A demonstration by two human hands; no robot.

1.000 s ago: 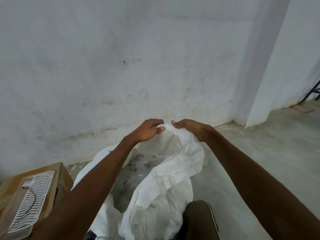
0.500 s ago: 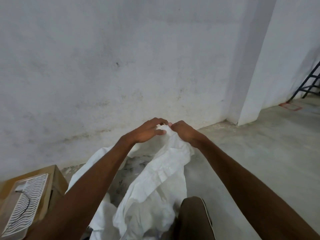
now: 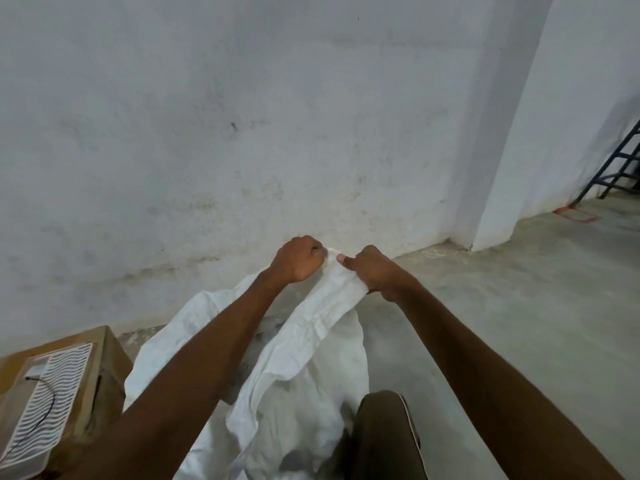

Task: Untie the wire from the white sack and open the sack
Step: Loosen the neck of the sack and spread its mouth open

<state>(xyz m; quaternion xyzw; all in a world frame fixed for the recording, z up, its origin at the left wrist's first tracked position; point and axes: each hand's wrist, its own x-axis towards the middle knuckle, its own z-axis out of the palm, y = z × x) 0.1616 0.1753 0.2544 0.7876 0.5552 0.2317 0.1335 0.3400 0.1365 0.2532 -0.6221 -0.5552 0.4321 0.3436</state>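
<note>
White sack (image 3: 311,358): gathered top edge gripped by left hand (image 3: 299,259) and right hand (image 3: 372,271), fists close together. Bare concrete floor (image 3: 502,306) right; cardboard box (image 3: 104,362) left; wall (image 3: 242,133) far.

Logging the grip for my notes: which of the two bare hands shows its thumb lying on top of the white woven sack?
The right hand; the left hand is a closed fist on the sack.

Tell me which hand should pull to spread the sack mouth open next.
Probably the right hand: it grips the bunched sack edge beside bare floor, with room to draw outward. The left hand grips the same edge and can anchor it. No wire shows.
</note>
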